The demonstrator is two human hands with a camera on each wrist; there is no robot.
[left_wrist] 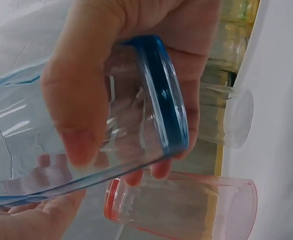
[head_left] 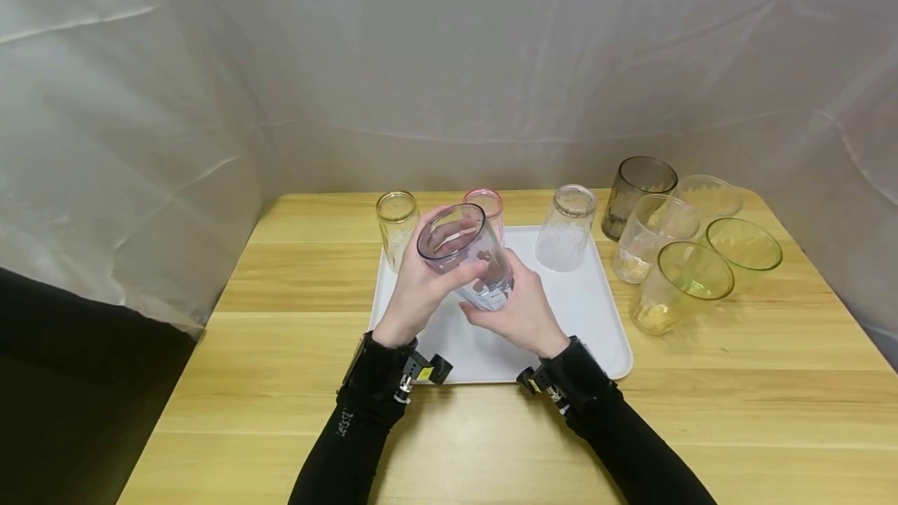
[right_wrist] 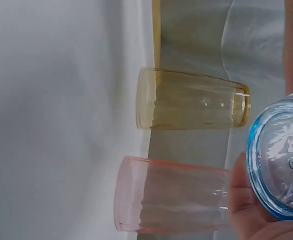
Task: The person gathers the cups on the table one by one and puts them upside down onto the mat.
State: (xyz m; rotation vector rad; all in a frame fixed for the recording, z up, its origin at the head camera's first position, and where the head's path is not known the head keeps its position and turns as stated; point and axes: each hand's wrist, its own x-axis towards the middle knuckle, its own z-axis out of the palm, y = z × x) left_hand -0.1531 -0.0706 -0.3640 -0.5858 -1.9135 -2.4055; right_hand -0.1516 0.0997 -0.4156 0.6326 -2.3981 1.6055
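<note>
Above the white tray [head_left: 603, 326], both hands hold a clear, blue-tinted drinking glass [head_left: 495, 259]. It is tilted, its open rim up towards the left and its base low on the right. My left hand [head_left: 415, 287] grips the upper part, the thumb across the front. My right hand [head_left: 525, 309] grips the lower end. In the left wrist view the right thumb [left_wrist: 81, 110] lies over the glass wall near the thick blue base [left_wrist: 166, 100]. The right wrist view shows the round underside [right_wrist: 286, 165]. Behind, a yellow glass [right_wrist: 196, 100] and a pink glass [right_wrist: 176, 195] stand upside down.
A clear glass [head_left: 563, 236] stands upside down on the tray's right part. Right of the tray, upright glasses crowd together on the wooden table [head_left: 295, 318]: a grey one [head_left: 620, 201], clear ones [head_left: 641, 244] and green ones [head_left: 652, 302]. A pale cloth [head_left: 449, 84] hangs behind.
</note>
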